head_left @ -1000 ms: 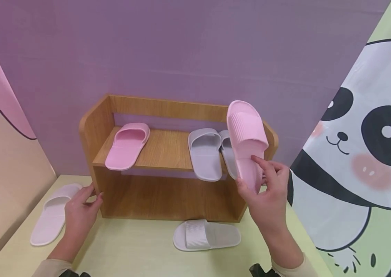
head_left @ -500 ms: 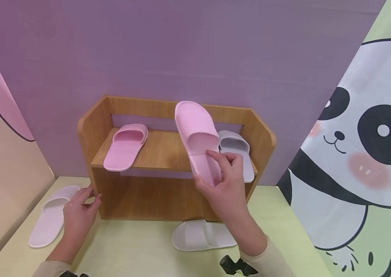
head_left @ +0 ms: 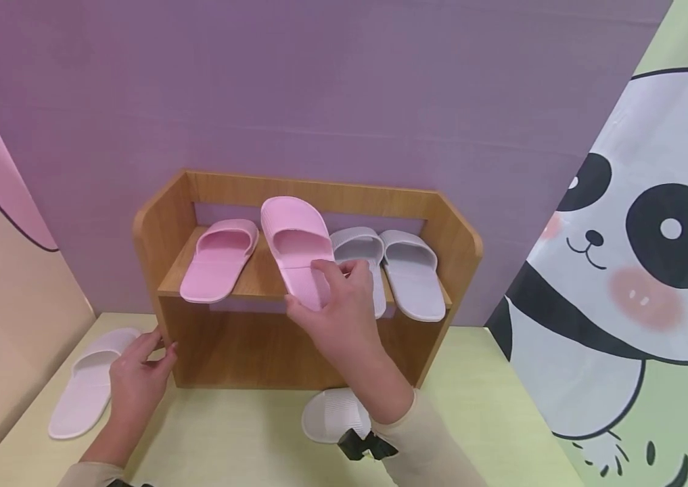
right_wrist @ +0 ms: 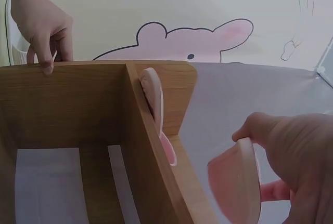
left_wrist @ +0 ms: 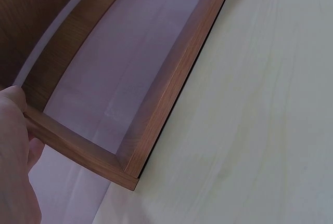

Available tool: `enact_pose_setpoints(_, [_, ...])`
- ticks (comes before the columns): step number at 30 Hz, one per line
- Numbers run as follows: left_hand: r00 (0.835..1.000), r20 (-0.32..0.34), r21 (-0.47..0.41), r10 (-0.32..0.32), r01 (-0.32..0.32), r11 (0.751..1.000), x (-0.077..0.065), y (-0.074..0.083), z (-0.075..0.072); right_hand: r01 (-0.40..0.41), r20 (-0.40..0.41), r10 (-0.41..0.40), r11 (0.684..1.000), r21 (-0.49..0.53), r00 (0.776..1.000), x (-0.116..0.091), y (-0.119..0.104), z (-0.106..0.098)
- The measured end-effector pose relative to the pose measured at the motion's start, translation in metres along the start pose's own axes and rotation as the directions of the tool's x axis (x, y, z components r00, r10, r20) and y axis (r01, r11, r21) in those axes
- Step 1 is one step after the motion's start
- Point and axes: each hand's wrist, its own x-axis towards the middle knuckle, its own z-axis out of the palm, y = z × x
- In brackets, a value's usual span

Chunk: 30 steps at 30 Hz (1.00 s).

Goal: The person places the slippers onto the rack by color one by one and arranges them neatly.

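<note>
My right hand [head_left: 344, 304] pinches a pink slipper [head_left: 297, 237] by its heel end, thumb on one side and fingers on the other. The slipper is tilted toe-up in front of the upper shelf, just right of a second pink slipper [head_left: 218, 260] lying there. My left hand [head_left: 139, 372] grips the edge of the left side panel of a wooden shoe rack [head_left: 164, 237]. In the right wrist view, that hand's fingers [right_wrist: 47, 60] curl over the panel edge. Two grey slippers [head_left: 413, 274] lie at the shelf's right end, one partly hidden by my right hand.
A pale slipper [head_left: 84, 385] lies on the table [head_left: 228, 439] left of the rack, beside my left hand. Another pale slipper [head_left: 334, 414] lies in front, partly covered by my right arm. A purple wall [head_left: 319, 88] stands behind the rack.
My right hand has carried the pink slipper leftward across the rack, from before the grey slippers to beside the other pink one, and slightly lower. My left hand keeps its place on the rack.
</note>
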Motion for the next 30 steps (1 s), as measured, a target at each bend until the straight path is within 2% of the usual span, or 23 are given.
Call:
enact_pose_setpoints(4, [1.0,-0.009,-0.002,0.012,-0.012,1.0,0.0,0.0,0.0,-0.058,0.036,0.06,0.996,-0.065,0.998,0.004,-0.011,0.013])
enact_pose_setpoints(7, [1.0,-0.006,-0.011,0.008,-0.008,1.0,0.0,-0.001,0.001,-0.054,0.026,0.058,0.988,-0.146,0.998,0.008,-0.016,0.022])
enact_pose_setpoints(11, [1.0,-0.003,-0.007,0.001,-0.001,1.0,0.0,-0.002,0.002,-0.068,0.013,0.074,0.968,-0.24,0.997,0.015,-0.02,0.028])
enact_pose_setpoints(16, [1.0,0.001,0.016,-0.012,0.012,1.0,0.0,-0.001,0.001,-0.12,0.042,0.14,0.941,-0.317,0.989,0.025,-0.024,0.035])
enact_pose_setpoints(23, [1.0,-0.002,0.027,-0.002,0.002,1.0,0.0,-0.002,0.0,-0.179,0.076,0.218,0.92,-0.348,0.973,0.036,-0.03,0.042])
enact_pose_setpoints(30, [1.0,0.0,0.035,0.003,-0.003,0.999,0.001,-0.001,0.001,-0.204,0.082,0.249,0.908,-0.365,0.965,0.044,-0.031,0.049])
